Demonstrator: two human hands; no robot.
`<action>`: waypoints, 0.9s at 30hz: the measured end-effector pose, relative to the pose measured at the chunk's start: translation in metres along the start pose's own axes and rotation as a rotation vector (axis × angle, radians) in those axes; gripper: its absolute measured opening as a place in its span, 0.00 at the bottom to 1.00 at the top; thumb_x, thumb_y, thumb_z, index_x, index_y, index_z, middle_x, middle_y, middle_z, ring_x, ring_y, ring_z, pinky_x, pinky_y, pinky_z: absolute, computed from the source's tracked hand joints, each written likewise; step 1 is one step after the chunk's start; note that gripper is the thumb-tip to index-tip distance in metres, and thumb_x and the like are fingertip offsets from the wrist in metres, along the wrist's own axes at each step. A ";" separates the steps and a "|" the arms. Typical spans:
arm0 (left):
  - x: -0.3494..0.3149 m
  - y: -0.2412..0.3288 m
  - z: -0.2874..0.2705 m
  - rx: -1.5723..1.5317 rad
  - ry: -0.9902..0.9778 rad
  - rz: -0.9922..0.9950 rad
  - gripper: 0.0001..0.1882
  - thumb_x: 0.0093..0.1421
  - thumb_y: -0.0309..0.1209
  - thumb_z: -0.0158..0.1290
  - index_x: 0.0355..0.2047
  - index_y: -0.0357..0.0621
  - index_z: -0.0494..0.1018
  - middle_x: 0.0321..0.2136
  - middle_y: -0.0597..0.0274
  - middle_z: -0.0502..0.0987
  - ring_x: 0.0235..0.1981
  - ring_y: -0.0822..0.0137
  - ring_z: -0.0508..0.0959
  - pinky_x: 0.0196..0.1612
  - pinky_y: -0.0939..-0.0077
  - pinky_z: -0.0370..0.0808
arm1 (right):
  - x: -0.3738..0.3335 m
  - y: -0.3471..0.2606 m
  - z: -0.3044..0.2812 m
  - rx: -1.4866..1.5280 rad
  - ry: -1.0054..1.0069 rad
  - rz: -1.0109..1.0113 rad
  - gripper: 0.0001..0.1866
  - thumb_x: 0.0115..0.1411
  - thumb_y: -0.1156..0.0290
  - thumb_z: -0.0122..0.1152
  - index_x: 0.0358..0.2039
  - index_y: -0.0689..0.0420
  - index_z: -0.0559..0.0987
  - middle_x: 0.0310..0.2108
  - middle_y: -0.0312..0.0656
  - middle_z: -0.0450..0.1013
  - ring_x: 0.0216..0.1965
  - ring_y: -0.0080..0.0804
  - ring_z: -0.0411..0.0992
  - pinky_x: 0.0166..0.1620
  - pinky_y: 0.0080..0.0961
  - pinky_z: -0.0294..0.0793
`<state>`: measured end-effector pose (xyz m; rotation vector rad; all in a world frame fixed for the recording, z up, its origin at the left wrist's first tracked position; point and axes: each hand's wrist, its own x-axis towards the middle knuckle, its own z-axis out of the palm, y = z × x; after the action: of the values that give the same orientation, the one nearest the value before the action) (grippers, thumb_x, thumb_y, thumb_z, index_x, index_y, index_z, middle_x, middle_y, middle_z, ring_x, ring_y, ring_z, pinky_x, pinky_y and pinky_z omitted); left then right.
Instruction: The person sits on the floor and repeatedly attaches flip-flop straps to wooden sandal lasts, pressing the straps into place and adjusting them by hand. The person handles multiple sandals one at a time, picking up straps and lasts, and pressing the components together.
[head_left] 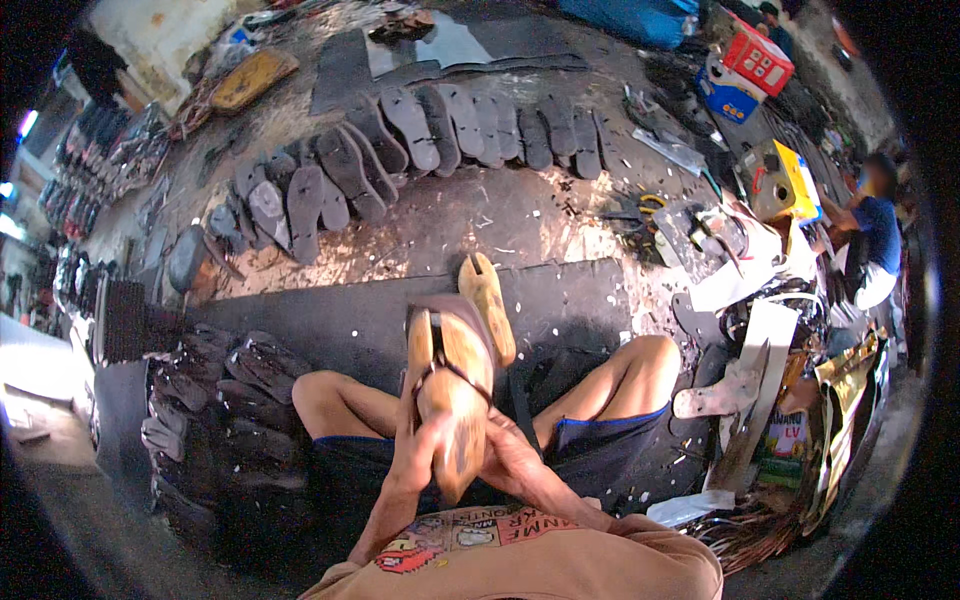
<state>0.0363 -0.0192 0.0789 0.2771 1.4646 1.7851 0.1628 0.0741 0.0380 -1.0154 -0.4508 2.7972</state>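
- The left hand [418, 440] and right hand [505, 455] hold a tan sandal [452, 385] upright over the lap; the fingers of both are wrapped around its lower end.
- A dark strap [437, 345] crosses the sandal's upper part.
- A second tan sole [488, 300] stands just behind it, over a black mat [330, 325] on the floor.
- Dark soles [200, 400] are stacked at the left.
- Farther off, a curved row of soles [460, 125] lies on the floor.
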 end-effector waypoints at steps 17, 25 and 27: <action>-0.007 -0.019 -0.052 -0.189 -0.514 -0.017 0.23 0.78 0.42 0.49 0.28 0.40 0.72 0.25 0.66 0.70 0.28 0.73 0.68 0.32 0.73 0.67 | -0.016 -0.053 -0.044 -0.103 -0.316 -0.204 0.36 0.58 0.69 0.65 0.66 0.63 0.68 0.50 0.48 0.77 0.50 0.40 0.78 0.56 0.38 0.79; 0.021 0.006 -0.005 0.253 -0.127 0.060 0.20 0.80 0.43 0.46 0.51 0.38 0.76 0.34 0.64 0.80 0.34 0.76 0.75 0.39 0.78 0.72 | -0.055 -0.103 0.050 -0.704 -0.188 -0.501 0.65 0.50 0.68 0.75 0.78 0.52 0.38 0.70 0.47 0.50 0.70 0.45 0.54 0.72 0.44 0.60; 0.020 0.030 0.012 0.302 -0.043 0.281 0.21 0.80 0.43 0.44 0.55 0.37 0.75 0.36 0.63 0.81 0.35 0.76 0.76 0.41 0.77 0.73 | -0.049 -0.091 0.044 -0.668 -0.285 -0.419 0.70 0.50 0.68 0.76 0.80 0.50 0.32 0.76 0.45 0.44 0.77 0.44 0.47 0.76 0.45 0.54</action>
<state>0.0172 0.0026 0.1034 0.7011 1.7310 1.7526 0.1735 0.1390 0.1287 -0.4972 -1.5054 2.4318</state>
